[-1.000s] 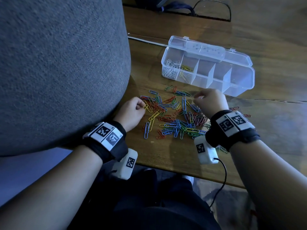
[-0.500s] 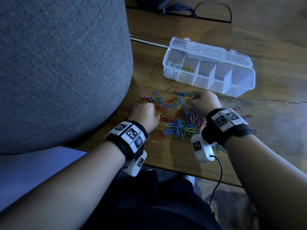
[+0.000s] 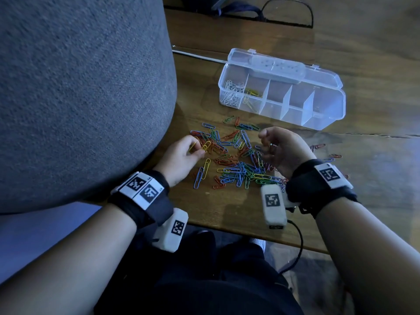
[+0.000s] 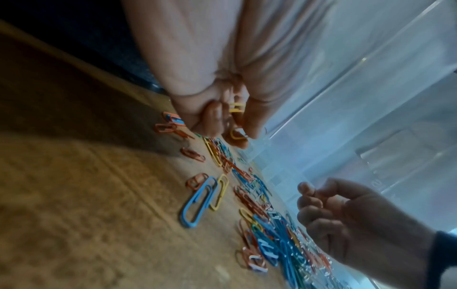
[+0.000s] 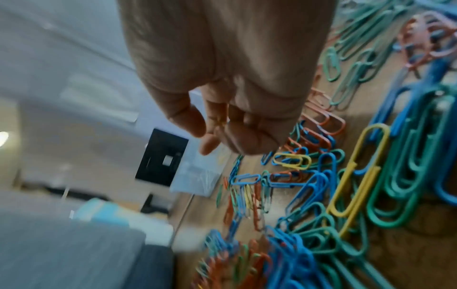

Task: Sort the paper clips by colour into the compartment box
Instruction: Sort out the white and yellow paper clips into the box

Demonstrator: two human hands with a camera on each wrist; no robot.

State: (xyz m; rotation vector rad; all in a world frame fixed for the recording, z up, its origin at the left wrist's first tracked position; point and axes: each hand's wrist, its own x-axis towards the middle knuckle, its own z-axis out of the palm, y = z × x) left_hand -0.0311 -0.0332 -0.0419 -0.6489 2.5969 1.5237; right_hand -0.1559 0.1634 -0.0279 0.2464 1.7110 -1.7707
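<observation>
A loose pile of coloured paper clips [image 3: 231,162] lies on the wooden table [image 3: 227,208]. Behind it stands the clear compartment box [image 3: 327,117], with white clips [image 3: 230,93] in its leftmost cell and yellow clips [image 3: 251,94] in the one beside it. At the pile's left edge my left hand [image 3: 197,150] pinches yellow paper clips [image 4: 236,107] in its curled fingers [image 4: 212,117]. My right hand [image 3: 268,144] hovers over the pile's right side, palm turned inward. Its fingers [image 5: 247,136] curl round a small yellow clip [image 5: 219,120], mostly hidden.
A large grey upholstered seat [image 3: 79,98] presses against the table's left side beside my left hand. The box lid [image 3: 295,67] stands open at the back. A white cord [image 3: 195,54] and a black cable [image 3: 288,10] lie farther off. The table's front edge [image 3: 250,235] is just behind my wrists.
My left hand reached into the pile's left edge and now holds yellow clips slightly raised. My right hand rolled from knuckles-up to palm inward, and its fingers loosened.
</observation>
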